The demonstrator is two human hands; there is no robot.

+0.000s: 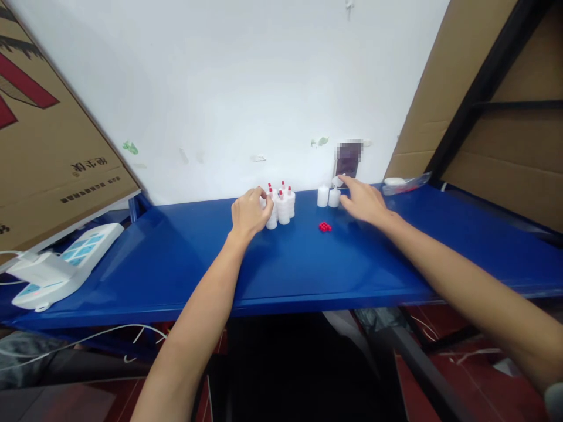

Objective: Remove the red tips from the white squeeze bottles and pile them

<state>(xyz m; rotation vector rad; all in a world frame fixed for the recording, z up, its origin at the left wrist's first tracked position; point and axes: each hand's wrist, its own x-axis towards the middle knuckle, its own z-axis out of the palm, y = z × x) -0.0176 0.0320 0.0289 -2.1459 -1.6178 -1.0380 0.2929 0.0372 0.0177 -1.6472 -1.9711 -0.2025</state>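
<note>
My left hand is curled at the left side of a cluster of small white squeeze bottles with red-tipped nozzles. Its thumb and fingers close around a white bottle, mostly hidden by the hand. To the right, my right hand has its index finger and thumb apart beside a white bottle. The index fingertip is at a small white piece above that bottle; whether the two touch I cannot tell. Another white bottle stands just left of it. Small red caps lie in a patch in front.
The blue table runs along a white wall. A power strip with a plugged-in white adapter lies at the left. A dark phone-like object leans behind my right hand. A clear plastic bag lies farther right.
</note>
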